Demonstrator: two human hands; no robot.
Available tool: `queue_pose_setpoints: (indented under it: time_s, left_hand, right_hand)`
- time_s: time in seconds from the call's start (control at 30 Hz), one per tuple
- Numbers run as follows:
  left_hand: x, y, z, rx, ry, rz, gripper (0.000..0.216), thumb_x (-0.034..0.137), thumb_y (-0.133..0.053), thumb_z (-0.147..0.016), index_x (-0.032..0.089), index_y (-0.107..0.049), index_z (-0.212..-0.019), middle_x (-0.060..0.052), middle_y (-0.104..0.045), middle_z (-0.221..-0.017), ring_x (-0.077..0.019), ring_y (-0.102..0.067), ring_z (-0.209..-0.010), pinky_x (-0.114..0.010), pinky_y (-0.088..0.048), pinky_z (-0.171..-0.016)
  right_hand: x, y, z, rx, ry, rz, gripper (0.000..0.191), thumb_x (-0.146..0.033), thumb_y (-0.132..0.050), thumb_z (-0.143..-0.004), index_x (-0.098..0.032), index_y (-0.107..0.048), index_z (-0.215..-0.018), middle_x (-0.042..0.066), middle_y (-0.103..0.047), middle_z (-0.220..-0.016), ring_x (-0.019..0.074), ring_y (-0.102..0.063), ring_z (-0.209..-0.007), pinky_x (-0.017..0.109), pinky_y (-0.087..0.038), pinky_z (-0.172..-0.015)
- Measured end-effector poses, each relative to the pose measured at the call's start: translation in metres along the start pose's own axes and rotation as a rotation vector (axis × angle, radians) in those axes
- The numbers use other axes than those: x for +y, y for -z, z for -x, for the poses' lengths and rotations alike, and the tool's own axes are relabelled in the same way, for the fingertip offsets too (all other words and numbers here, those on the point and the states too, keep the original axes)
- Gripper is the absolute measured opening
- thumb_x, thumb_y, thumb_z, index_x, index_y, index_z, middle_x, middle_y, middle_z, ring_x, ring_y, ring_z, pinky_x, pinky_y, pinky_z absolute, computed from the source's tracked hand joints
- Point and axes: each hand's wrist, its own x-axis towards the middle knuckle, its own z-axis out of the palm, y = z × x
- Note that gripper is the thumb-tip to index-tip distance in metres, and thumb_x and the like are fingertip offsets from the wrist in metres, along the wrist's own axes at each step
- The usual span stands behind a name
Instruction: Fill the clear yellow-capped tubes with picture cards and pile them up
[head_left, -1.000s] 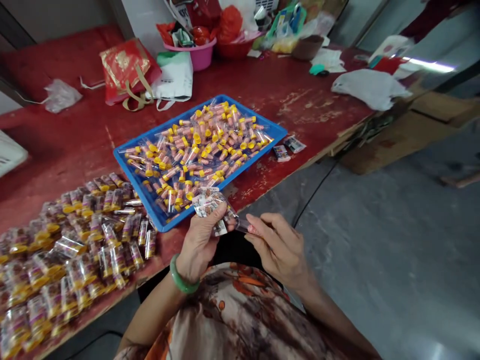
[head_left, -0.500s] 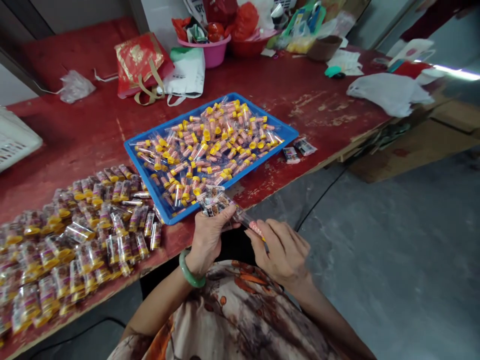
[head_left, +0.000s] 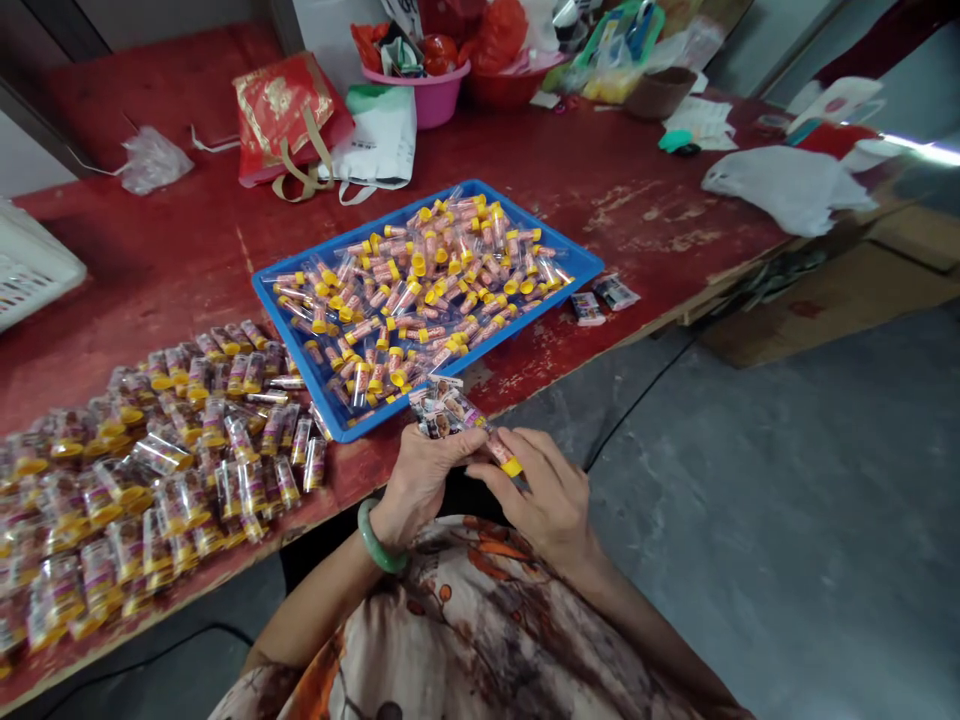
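Note:
My left hand [head_left: 427, 470], with a green bangle at the wrist, is closed on several small printed packets [head_left: 442, 405] that fan out beyond the thumb. My right hand [head_left: 544, 490] pinches a clear tube [head_left: 501, 450] with pink beads and a yellow cap. The tube's far end meets the packets at my left thumb; whether a packet is inside it I cannot tell. Just past my hands lies a blue tray [head_left: 341, 425] heaped with similar yellow-capped tubes [head_left: 412, 300]. To the left on the table, many filled tubes [head_left: 180, 450] lie in rows with dark printed packets inside.
Two loose packets [head_left: 600, 298] lie on the red table [head_left: 637, 220] by the tray's right corner. Behind stand a red gift bag [head_left: 281, 120], a white bag [head_left: 379, 140] and a pink basin [head_left: 439, 98]. A white plastic bag [head_left: 787, 185] and a cardboard box [head_left: 832, 300] are at right.
My right hand has moved left toward my left hand, bringing the tube up close against the packets. The yellow cap now shows past my right fingers. The view has shifted slightly.

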Motion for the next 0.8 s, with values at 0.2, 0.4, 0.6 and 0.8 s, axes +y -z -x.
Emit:
queue_pose_setpoints:
  time_s: [0.2, 0.4, 0.6, 0.8]
  left_hand:
    - [0.008, 0.008, 0.001, -0.069, 0.057, 0.007, 0.033, 0.03, -0.089, -0.055, 0.012, -0.071, -0.076, -0.002, -0.07, -0.071, -0.0128, -0.062, -0.059, -0.027, -0.053, -0.062]
    - [-0.001, 0.007, 0.009, -0.163, 0.093, 0.0, 0.026, 0.026, -0.087, -0.06, 0.013, -0.071, -0.077, -0.001, -0.07, -0.07, -0.0114, -0.062, -0.059, -0.024, -0.053, -0.061]
    - [-0.001, 0.011, 0.013, -0.191, 0.062, -0.015, 0.022, 0.024, -0.085, -0.063, 0.014, -0.07, -0.075, -0.001, -0.069, -0.068, -0.0119, -0.063, -0.058, -0.024, -0.053, -0.061]
    - [0.002, 0.014, 0.016, -0.213, 0.064, 0.026, 0.025, 0.027, -0.086, -0.061, 0.014, -0.072, -0.077, -0.001, -0.07, -0.072, -0.0126, -0.064, -0.061, -0.026, -0.056, -0.063]
  right_hand:
    - [0.011, 0.014, -0.003, -0.174, -0.154, -0.484, 0.029, -0.013, -0.057, -0.087, -0.019, -0.057, -0.116, 0.009, -0.062, -0.11, 0.0152, -0.062, -0.087, 0.027, -0.055, -0.071]
    - [0.001, 0.003, -0.007, 0.078, -0.098, -0.373, 0.031, -0.003, -0.057, -0.081, -0.019, -0.062, -0.108, 0.007, -0.066, -0.1, 0.0159, -0.064, -0.087, 0.029, -0.055, -0.074]
    - [-0.008, -0.003, -0.013, 0.19, -0.069, -0.392, 0.033, 0.002, -0.06, -0.076, -0.019, -0.067, -0.101, 0.007, -0.068, -0.096, 0.0161, -0.067, -0.083, 0.028, -0.056, -0.069]
    - [-0.011, -0.004, -0.013, 0.19, -0.063, -0.385, 0.035, 0.003, -0.061, -0.075, -0.018, -0.068, -0.101, 0.007, -0.069, -0.095, 0.0164, -0.067, -0.083, 0.028, -0.056, -0.068]
